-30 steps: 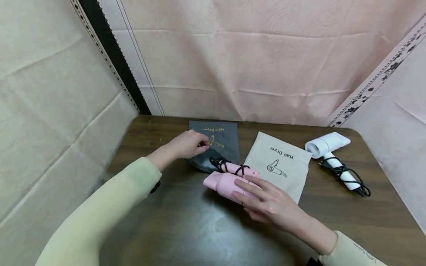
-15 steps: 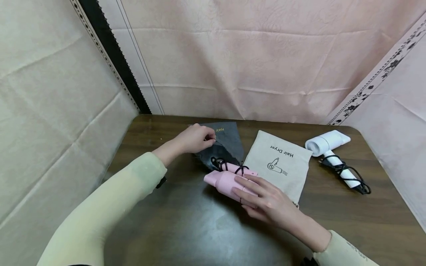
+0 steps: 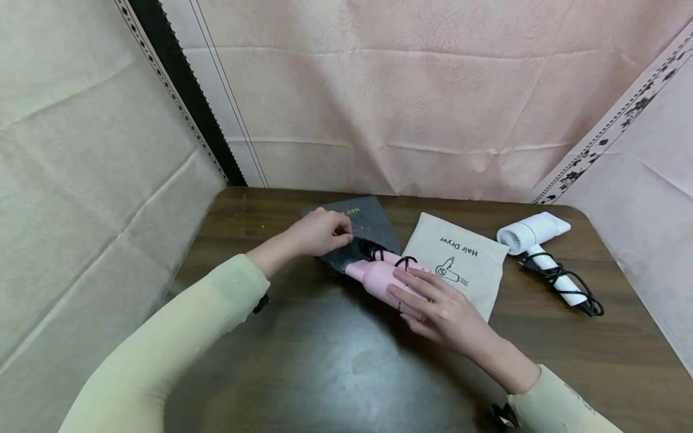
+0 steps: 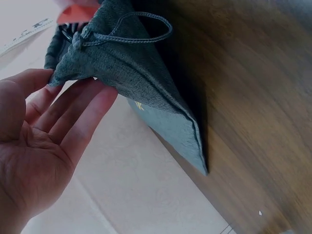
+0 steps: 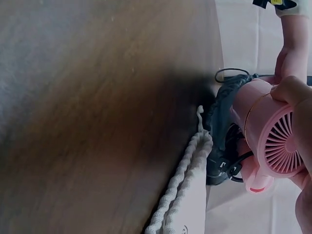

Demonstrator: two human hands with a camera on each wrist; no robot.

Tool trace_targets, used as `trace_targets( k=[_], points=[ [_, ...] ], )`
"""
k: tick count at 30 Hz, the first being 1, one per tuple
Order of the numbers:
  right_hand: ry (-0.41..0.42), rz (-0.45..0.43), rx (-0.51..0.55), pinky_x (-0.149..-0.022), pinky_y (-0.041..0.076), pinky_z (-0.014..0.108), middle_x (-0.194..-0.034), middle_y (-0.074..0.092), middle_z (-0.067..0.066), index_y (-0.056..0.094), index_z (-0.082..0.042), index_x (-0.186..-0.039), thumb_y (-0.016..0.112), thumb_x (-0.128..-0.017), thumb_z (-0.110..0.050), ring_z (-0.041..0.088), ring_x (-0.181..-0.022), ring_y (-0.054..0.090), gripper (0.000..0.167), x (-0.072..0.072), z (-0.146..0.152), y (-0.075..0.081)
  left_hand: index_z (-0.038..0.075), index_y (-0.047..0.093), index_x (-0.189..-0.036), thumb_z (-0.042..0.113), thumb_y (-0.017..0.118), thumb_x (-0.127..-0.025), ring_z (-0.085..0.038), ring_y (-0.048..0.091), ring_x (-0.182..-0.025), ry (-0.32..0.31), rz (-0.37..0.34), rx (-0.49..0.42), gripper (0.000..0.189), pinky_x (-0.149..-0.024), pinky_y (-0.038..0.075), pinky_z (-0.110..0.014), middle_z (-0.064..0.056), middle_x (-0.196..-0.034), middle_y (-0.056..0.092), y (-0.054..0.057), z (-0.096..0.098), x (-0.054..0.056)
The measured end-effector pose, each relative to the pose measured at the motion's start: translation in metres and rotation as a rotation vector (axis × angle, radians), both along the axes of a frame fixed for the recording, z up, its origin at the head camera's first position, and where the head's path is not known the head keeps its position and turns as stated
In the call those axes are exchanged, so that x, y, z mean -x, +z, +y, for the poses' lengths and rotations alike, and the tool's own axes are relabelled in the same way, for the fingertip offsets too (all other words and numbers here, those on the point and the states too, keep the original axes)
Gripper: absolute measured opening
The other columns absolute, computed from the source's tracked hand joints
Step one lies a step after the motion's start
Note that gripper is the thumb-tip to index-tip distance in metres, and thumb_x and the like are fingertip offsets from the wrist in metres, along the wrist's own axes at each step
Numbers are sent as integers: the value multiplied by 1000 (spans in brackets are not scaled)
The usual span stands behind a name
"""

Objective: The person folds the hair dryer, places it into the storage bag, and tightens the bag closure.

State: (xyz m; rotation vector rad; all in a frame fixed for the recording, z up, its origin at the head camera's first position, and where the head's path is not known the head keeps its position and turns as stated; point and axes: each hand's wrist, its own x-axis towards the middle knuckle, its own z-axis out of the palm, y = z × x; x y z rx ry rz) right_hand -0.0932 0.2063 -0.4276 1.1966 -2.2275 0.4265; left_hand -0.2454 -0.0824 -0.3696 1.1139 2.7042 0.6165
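My left hand point(image 3: 319, 233) pinches the mouth edge of a dark grey drawstring pouch point(image 4: 122, 63) between thumb and fingers, lifting the opening apart. A pink hair dryer point(image 3: 379, 281) with a black cord wound on its folded handle is gripped at the body by my right hand point(image 3: 446, 310). Its nozzle end and part of the corded handle sit at the pouch's opening. How deep they reach is hidden by the cloth. In the right wrist view the round vented back of the dryer faces the camera.
A cream drawstring pouch point(image 3: 465, 246) printed "Hair Dryer" lies flat, right of the grey one. Farther right rests a white hair dryer point(image 3: 533, 231) with a black cord wrapped round its handle. The wooden table point(image 3: 303, 373) ends at a cloth backdrop point(image 3: 433, 120).
My left hand has raised the grey pouch's edge and moved slightly right. My right hand has shifted the pink hair dryer up and right, and its nozzle now meets the opened pouch mouth.
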Motion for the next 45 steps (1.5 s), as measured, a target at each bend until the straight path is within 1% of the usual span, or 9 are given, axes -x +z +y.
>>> trace_targets(
  k=[6,9,14,17,20,23,29,38,45],
  points=[
    [-36,-61,-31,-108,53,57,-147,64,17,71,-9,-140,52,-112,-36,40,-131,63,43,6,1,-3,12,74,-98,19,67,-105,-12,66,-76,9,-18,7,12,-76,57,-34,0,-93,75,0,6,-7],
    [-34,-63,-27,-107,53,59,-147,64,18,71,-9,-140,51,-112,-37,41,-131,62,44,9,-1,-3,12,73,-96,19,67,-105,-12,63,-71,22,1,4,12,-73,56,-33,1,-88,73,0,11,-12],
    [-14,-39,-41,-104,54,60,-147,64,18,72,-9,-138,54,-110,-34,42,-128,64,41,12,-6,-6,13,69,-88,18,68,-103,-11,58,-64,54,70,-9,15,-65,51,-31,2,-77,67,-3,19,-19],
    [0,-31,-50,-104,54,59,-147,64,18,72,-9,-138,63,-105,-29,43,-127,65,40,13,-9,-8,13,66,-83,17,68,-101,-13,56,-62,89,126,-11,18,-60,49,-31,2,-73,63,-4,23,-22],
    [10,-30,-59,-105,54,58,-147,64,18,71,-9,-139,73,-96,-24,43,-127,65,45,13,-12,-9,13,65,-81,18,68,-101,-15,56,-61,125,171,6,21,-58,48,-33,1,-71,61,-5,27,-25],
    [12,-29,-70,-106,54,57,-147,64,18,71,-9,-139,80,-89,-20,43,-128,64,52,14,-14,-10,13,66,-83,20,67,-103,-16,58,-63,141,190,20,22,-58,50,-34,1,-72,62,-6,31,-28],
    [-10,2,-74,-104,55,57,-145,65,18,73,-9,-136,86,-82,-15,44,-127,65,56,22,-16,-11,13,66,-82,21,68,-102,-17,60,-66,154,207,20,21,-60,52,-36,1,-74,63,-5,34,-34],
    [-4,93,-173,-109,53,49,-146,65,17,72,-9,-137,89,-82,-19,42,-129,65,59,23,-22,-12,14,64,-79,20,69,-101,-19,60,-68,174,262,42,24,-60,54,-39,1,-73,63,-4,39,-39],
    [3,102,-182,-109,53,49,-144,65,18,72,-9,-137,91,-82,-19,40,-130,65,59,27,-29,-12,15,64,-78,20,68,-101,-18,61,-69,169,259,58,23,-60,54,-40,2,-74,62,-4,43,-42]
  ],
)
